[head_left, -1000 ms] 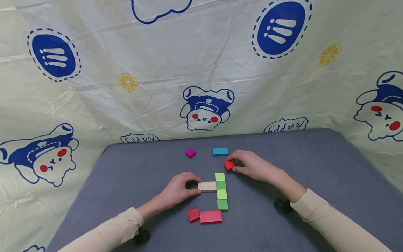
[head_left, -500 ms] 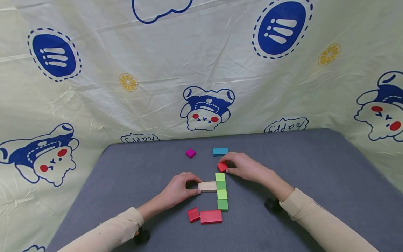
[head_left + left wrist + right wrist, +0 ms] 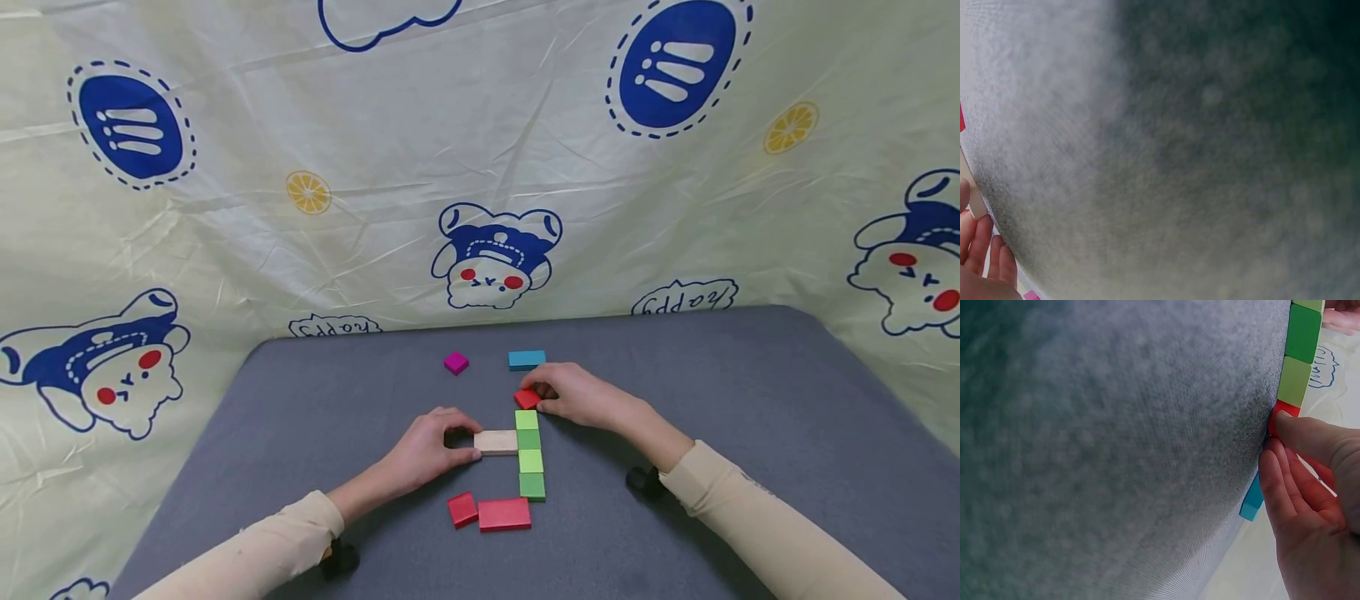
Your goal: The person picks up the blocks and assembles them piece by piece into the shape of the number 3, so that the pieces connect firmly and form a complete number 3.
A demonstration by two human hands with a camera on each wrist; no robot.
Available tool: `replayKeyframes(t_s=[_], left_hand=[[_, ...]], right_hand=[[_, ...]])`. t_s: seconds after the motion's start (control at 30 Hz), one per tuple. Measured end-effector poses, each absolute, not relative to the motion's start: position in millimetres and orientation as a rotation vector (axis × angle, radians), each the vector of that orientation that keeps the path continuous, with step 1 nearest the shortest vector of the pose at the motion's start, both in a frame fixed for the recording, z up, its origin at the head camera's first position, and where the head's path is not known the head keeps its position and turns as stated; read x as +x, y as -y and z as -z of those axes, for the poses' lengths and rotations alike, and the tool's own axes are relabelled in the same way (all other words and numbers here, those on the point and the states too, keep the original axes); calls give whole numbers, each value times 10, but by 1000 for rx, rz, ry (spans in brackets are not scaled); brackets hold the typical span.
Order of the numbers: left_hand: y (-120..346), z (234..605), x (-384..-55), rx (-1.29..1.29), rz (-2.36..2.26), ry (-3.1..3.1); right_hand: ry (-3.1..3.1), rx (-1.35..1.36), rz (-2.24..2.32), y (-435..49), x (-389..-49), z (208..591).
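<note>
My right hand (image 3: 581,396) pinches a small red block (image 3: 527,399) at the far end of a column of light and dark green blocks (image 3: 530,461). In the right wrist view the red block (image 3: 1286,411) sits right against the light green end block (image 3: 1295,380), thumb on one side and fingers on the other. My left hand (image 3: 427,448) holds the outer end of a pale wooden block (image 3: 497,442) between thumb and fingers. That block's other end meets the column's left side. The left wrist view catches only the fingers (image 3: 980,240) and part of the pale block (image 3: 977,205) at its edge.
A blue block (image 3: 527,360) and a magenta block (image 3: 456,363) lie farther back on the grey table (image 3: 337,392). Nearer me, a long red block (image 3: 505,515) is at the column's near end, with a tilted red block (image 3: 462,510) beside it. A printed curtain (image 3: 375,125) hangs behind.
My right hand has carried the small red block left and slightly nearer, up to the green column's far end. The left hand and the other blocks have stayed in place.
</note>
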State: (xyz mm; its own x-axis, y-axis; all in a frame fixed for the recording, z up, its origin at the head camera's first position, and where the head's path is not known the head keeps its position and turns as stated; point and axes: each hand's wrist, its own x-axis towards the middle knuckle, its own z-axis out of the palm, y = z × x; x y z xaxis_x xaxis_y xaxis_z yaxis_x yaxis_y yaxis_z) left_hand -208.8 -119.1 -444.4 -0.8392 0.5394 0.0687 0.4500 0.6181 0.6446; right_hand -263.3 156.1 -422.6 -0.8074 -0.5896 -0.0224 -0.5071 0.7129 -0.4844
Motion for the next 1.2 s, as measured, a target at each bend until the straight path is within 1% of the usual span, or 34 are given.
replayKeyframes(t_s=[0.27,0.5,1.2], left_hand=[[1192,4455,-2084,841,-1044,-2706],[1199,4473,-2085,844,-1043,-2709],[1199,4456,-2090,844,-1053,-2694]], right_hand=[[-2729,-826,709,-1532,-2634,4242],[-2725,-851,706,-1536,-2628,4230],[-2719,-806,811,-1578,-2635,4198]])
